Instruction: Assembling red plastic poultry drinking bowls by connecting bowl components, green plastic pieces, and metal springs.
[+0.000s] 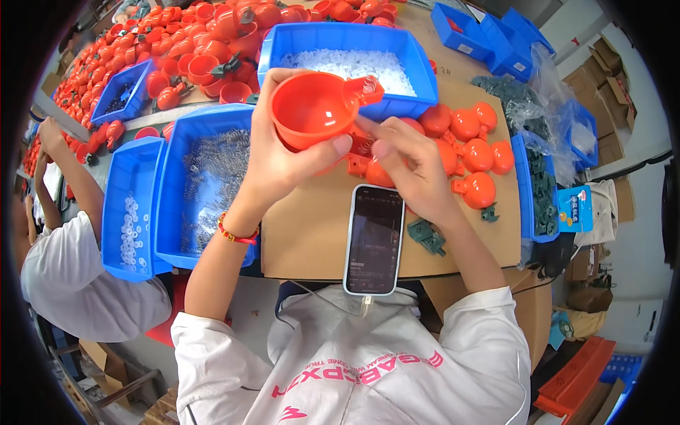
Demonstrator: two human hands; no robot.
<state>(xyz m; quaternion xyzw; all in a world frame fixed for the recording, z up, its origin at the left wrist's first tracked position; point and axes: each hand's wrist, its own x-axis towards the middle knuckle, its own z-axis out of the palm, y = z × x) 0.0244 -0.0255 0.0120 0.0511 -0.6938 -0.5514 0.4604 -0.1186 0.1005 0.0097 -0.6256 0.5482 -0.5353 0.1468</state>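
Note:
My left hand (287, 159) is closed around a red plastic cup (308, 106) with a short threaded side stem, its hollow tilted up toward me. At the stem, my right hand (411, 159) has its thumb and index finger bent close together beside the cup; what they pinch, if anything, I cannot make out. Under and right of my right hand lie several more red cups (478, 154), mostly domed side up. Dark green plastic fittings (426, 237) rest on the cardboard near my right wrist. A phone (373, 237) with a cable plugged in lies at the cardboard's front edge.
A blue bin of white small parts (347, 67) stands ahead. Left are a blue bin of metal springs (216, 184) and one with white rings (131, 234). Green fittings fill a bin (542, 184) at right. Red cups (170, 49) heap far left, near another person's arm (74, 170).

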